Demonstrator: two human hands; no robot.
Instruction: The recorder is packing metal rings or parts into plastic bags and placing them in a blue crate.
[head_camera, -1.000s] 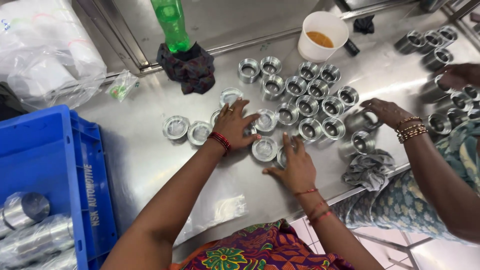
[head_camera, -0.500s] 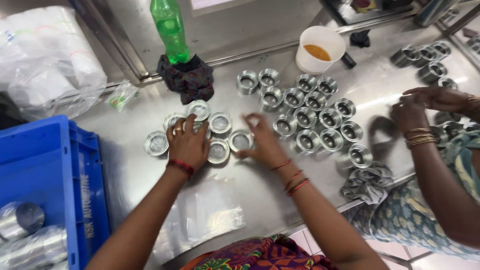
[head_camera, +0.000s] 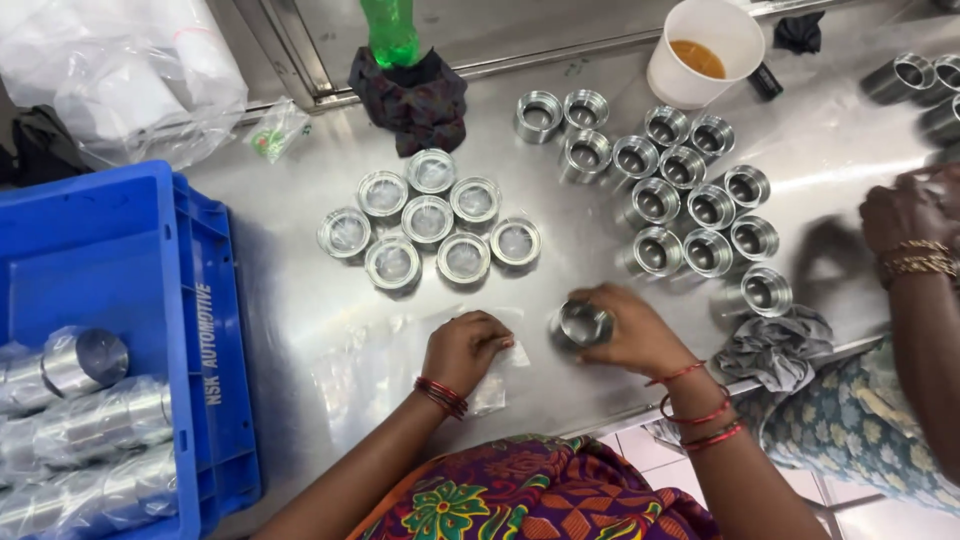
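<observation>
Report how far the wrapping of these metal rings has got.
Done, it seems: eight rings with clear covering stand grouped, the wrapped cluster. In hand: the right hand holds one bare ring, and the left hand pinches a clear plastic piece. Left: about a dozen unwrapped rings stand on the steel table.

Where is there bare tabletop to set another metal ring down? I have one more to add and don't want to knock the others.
Bare steel lies between the blue crate and the covered rings, and in the strip between those and the open rings. It is crowded near the front edge, where the left hand presses a plastic bag and the right hand holds a ring.
</observation>
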